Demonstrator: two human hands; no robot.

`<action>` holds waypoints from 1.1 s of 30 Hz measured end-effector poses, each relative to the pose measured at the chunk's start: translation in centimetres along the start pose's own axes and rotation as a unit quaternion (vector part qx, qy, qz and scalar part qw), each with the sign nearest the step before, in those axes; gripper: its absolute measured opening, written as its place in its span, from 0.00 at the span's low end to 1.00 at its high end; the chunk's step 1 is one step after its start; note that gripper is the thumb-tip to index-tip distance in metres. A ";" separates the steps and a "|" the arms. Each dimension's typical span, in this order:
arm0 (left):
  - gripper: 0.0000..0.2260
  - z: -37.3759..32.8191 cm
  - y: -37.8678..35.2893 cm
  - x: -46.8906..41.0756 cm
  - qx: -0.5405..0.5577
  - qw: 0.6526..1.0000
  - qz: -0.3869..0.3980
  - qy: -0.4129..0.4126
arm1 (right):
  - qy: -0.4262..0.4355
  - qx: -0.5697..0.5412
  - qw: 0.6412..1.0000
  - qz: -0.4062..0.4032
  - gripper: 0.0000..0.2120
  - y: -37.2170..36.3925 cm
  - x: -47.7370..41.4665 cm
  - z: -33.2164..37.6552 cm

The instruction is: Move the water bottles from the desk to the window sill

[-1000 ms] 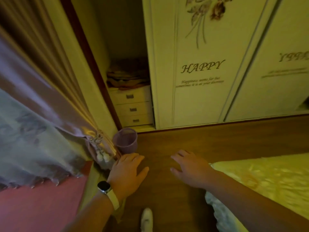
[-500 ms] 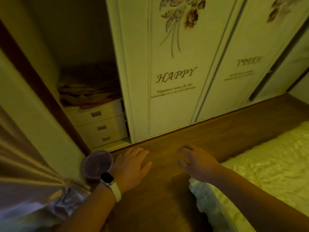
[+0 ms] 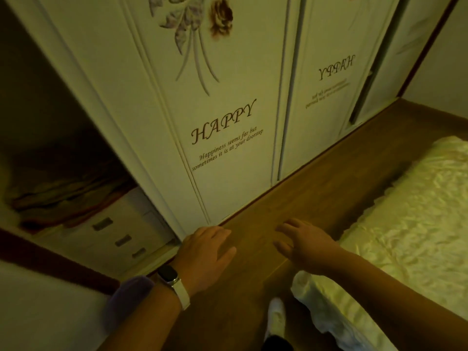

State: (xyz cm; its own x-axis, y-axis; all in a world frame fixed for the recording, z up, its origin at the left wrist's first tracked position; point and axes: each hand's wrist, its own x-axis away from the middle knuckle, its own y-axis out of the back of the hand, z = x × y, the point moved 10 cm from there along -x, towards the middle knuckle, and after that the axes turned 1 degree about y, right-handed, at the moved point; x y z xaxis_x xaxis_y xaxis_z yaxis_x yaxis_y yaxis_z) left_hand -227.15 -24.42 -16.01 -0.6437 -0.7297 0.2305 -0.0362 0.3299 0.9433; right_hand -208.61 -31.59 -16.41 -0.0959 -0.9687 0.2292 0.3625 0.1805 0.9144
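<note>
No water bottle, desk or window sill shows in the head view. My left hand point(image 3: 206, 252), with a white-strapped watch on the wrist, is held out over the wooden floor, fingers spread and empty. My right hand point(image 3: 305, 243) hovers beside it to the right, fingers apart, also holding nothing. Both hands hang in front of the base of a white wardrobe.
The white wardrobe door point(image 3: 222, 127) reads "HAPPY"; its left side stands open on drawers point(image 3: 121, 239) and folded cloth. A purple bin point(image 3: 126, 297) is at lower left, partly behind my left forearm. A bed with cream cover point(image 3: 405, 224) fills the right. My white shoe point(image 3: 276, 315) is on the wooden floor point(image 3: 329, 193).
The view has swung right: the curtain has left the frame, the purple bin slid to the lower left, and more wardrobe and bed show. Both hands stay open and empty.
</note>
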 end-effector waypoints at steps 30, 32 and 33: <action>0.38 -18.7 7.8 -46.9 -0.074 0.960 0.052 -0.263 | -0.245 0.026 0.968 -0.049 0.26 17.3 -20.4 -31.1; 0.28 -19.4 8.5 -50.4 -0.086 0.952 0.054 -0.288 | -0.271 0.020 0.961 -0.054 0.26 18.7 -22.4 -32.5; 0.25 -19.8 9.0 -52.1 -0.091 0.948 0.052 -0.302 | -0.281 0.020 0.958 -0.059 0.26 19.6 -23.5 -33.0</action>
State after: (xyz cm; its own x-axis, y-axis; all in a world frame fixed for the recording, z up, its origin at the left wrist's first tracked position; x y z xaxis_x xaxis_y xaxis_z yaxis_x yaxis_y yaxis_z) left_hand -178.77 4.73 -14.84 -0.9586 -0.2049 0.1975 0.1485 0.2317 0.9614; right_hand -168.68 -10.94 -14.87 -0.6216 -0.7399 0.2573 0.2834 0.0939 0.9544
